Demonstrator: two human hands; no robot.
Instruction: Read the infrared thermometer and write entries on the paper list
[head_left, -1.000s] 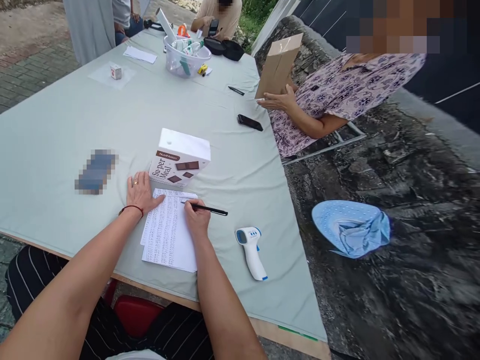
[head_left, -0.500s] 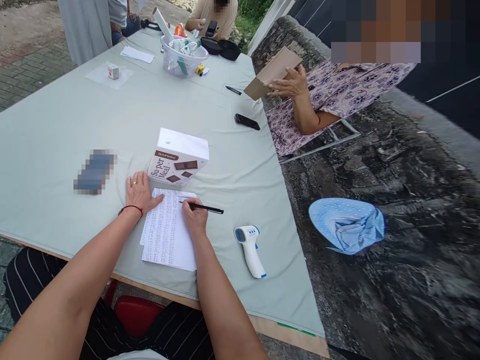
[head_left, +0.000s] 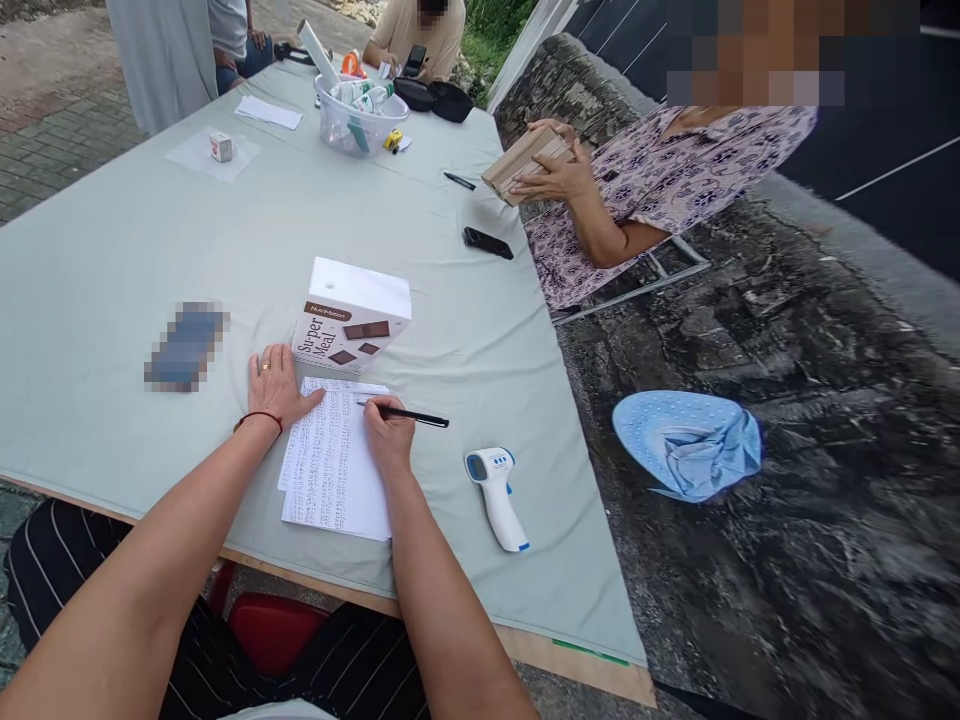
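Sheets of white paper (head_left: pixel 336 470) lie in front of me, covered in rows of small handwriting on the upper sheet. My right hand (head_left: pixel 390 436) grips a black pen (head_left: pixel 414 414), its tip at the upper part of the page. Flat on the table, my left hand (head_left: pixel 276 388) has its fingers stretched out and its thumb on the paper's upper left edge. Just beyond the sheets stands a white and brown Super Meal box (head_left: pixel 352 318), close to my left fingertips. A white and blue infrared thermometer (head_left: pixel 498 498) rests to the right of my right hand.
A blurred-out phone-like object (head_left: pixel 186 346) lies left. Farther off are a black phone (head_left: pixel 487 243), a marker (head_left: pixel 459 181), a small box (head_left: pixel 220 147) and a plastic basket (head_left: pixel 360 125) with bottles. A person at right holds a cardboard box (head_left: pixel 529 165). A blue hat (head_left: pixel 688 445) is beyond the table's edge.
My hands and the pen have barely moved. The person at right has tilted the cardboard box and now has both hands on it. The whole view has shifted slightly.
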